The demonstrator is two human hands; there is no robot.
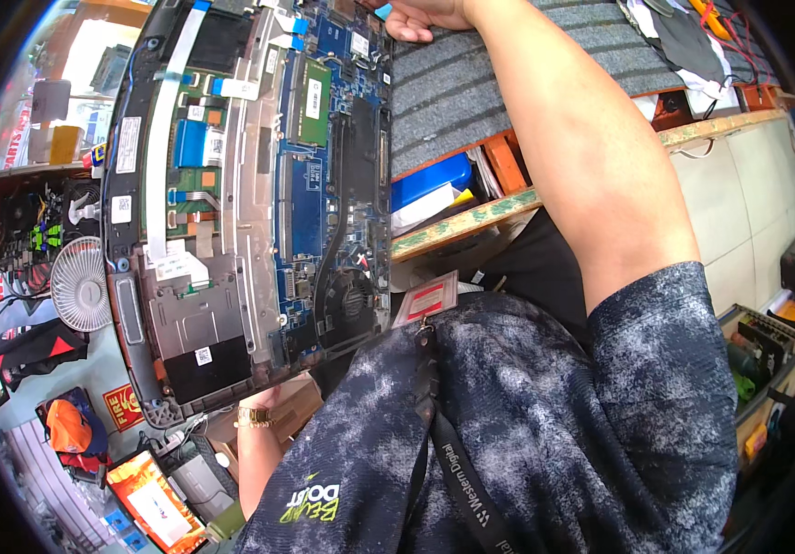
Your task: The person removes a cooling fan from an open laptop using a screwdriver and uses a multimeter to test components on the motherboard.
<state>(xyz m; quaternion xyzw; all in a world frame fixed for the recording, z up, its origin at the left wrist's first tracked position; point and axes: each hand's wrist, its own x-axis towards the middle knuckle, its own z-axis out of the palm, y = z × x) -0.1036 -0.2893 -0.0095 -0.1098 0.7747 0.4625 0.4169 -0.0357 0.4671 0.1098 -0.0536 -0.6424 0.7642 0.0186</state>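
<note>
An opened laptop base (pixel 268 203) stands tilted in front of me, its inside facing me. Its blue circuit board (pixel 305 208), green memory module (pixel 314 102), round fan (pixel 351 300) and white ribbon cables (pixel 165 166) lie bare. My left hand (pixel 264 397), with a gold watch (pixel 254 418) at the wrist, grips the base at its lower edge; the laptop hides the fingers. At the far right corner of the base, my right hand (pixel 421 20) has its fingers curled beside a small light-blue bit. The picture's upper edge cuts this hand off, so what it holds is unclear.
A ridged grey mat (pixel 448 102) covers the workbench, whose worn wooden edge (pixel 471 222) runs under my right arm. A blue case (pixel 434 180) sits in a bench compartment. Leftward are a white fan (pixel 81 283) and an orange cap (pixel 70 425). A cluttered bin (pixel 762 355) stands right.
</note>
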